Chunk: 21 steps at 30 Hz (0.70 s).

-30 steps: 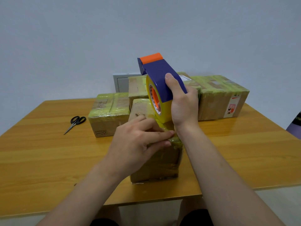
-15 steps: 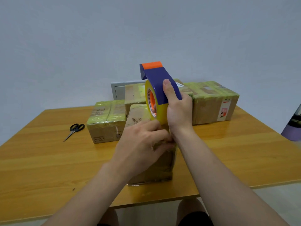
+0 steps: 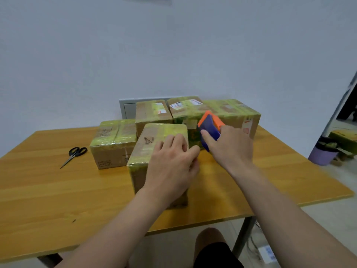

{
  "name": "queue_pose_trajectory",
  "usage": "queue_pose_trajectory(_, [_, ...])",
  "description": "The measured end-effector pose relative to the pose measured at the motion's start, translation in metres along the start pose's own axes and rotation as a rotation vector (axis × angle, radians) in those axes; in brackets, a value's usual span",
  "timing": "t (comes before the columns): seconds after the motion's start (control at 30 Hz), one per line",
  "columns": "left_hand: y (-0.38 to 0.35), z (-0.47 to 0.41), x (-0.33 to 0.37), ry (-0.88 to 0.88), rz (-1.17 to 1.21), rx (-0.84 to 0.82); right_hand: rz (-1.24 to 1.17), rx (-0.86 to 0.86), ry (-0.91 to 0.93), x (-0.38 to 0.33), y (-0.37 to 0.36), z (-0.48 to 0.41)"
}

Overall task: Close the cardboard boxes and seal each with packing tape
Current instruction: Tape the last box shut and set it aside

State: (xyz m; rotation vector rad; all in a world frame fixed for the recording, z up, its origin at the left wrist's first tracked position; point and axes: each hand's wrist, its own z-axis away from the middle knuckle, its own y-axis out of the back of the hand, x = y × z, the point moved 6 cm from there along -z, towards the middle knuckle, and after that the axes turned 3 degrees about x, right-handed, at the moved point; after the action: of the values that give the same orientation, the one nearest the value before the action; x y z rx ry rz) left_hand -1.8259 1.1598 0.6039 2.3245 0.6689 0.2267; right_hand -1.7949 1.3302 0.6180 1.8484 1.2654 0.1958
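Observation:
A taped cardboard box (image 3: 152,146) stands near the middle of the wooden table (image 3: 38,190), wrapped in yellowish tape. My left hand (image 3: 172,167) lies on its top and right side, fingers flat along the tape. My right hand (image 3: 229,147) grips a blue and orange tape dispenser (image 3: 209,128), low over the table just right of that box. The tape roll itself is hidden behind the hand. Several more taped boxes (image 3: 114,142) (image 3: 231,113) stand behind.
Black scissors (image 3: 75,153) lie on the table at the left. A grey panel (image 3: 127,109) sits on the wall behind the boxes. A purple bin (image 3: 324,153) stands on the floor at the right. My knee (image 3: 210,238) shows below the table's front edge.
My right hand has brought the dispenser down from above the box to its right side, near the table. My left hand has moved from the box's near corner onto its top and side.

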Motion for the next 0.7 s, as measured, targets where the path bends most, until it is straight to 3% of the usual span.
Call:
queue_pose_trajectory(0.23, [0.001, 0.009, -0.006, 0.085, 0.016, 0.003, 0.253, -0.179, 0.072, 0.027, -0.053, 0.044])
queue_pose_trajectory(0.47, [0.015, 0.017, -0.041, 0.22, -0.143, -0.067, 0.309, -0.326, -0.038, 0.046, -0.084, 0.065])
queue_pose_trajectory(0.53, [0.021, 0.026, -0.062, 0.336, -0.115, -0.114, 0.339, -0.254, -0.025, 0.039, -0.075, 0.06])
queue_pose_trajectory(0.63, [0.021, 0.042, -0.089, 0.542, 0.091, -0.187, -0.058, -0.044, 0.078, -0.007, -0.046, 0.059])
queue_pose_trajectory(0.7, [0.026, 0.049, -0.101, 0.569, 0.146, -0.149, -0.428, -0.199, 0.033, -0.041, -0.045, 0.067])
